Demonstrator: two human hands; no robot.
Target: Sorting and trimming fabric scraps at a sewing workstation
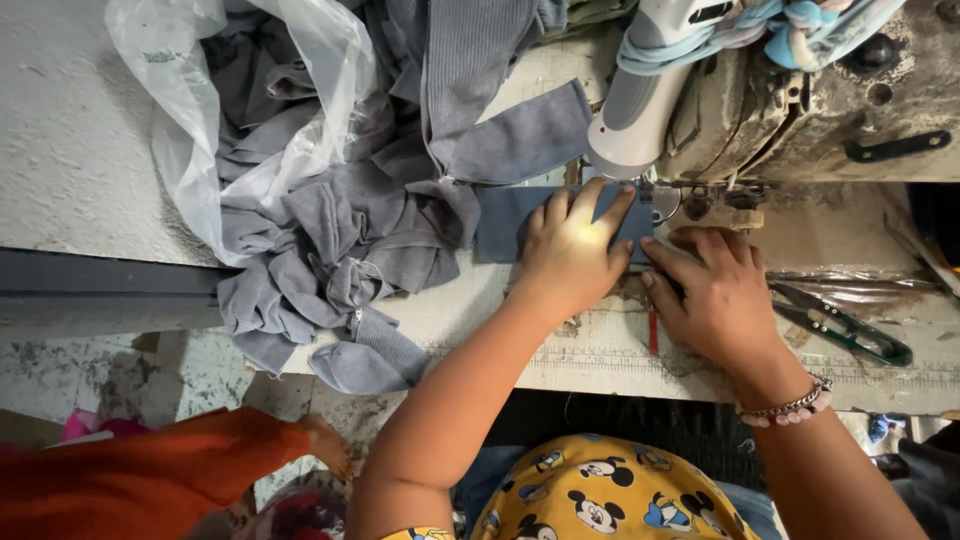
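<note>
My left hand (pixel 572 248) lies flat, fingers spread, on a flat grey-blue fabric piece (pixel 505 222) on the sewing table. Its fingertips reach toward the needle area of the sewing machine (pixel 800 100). My right hand (pixel 715 290) presses down just right of it, fingers pointing left at the fabric's near edge under the machine's foot. A beaded bracelet (pixel 795 405) circles my right wrist. A small lamp on the machine lights the back of my left hand.
A heap of grey knit pieces (pixel 340 240) with a clear plastic bag (pixel 200 120) lies left on the worn table (pixel 80 150). Green-handled thread snips (pixel 850 330) rest at the right. Another person's orange-clad leg and bare foot (pixel 320 445) show below left.
</note>
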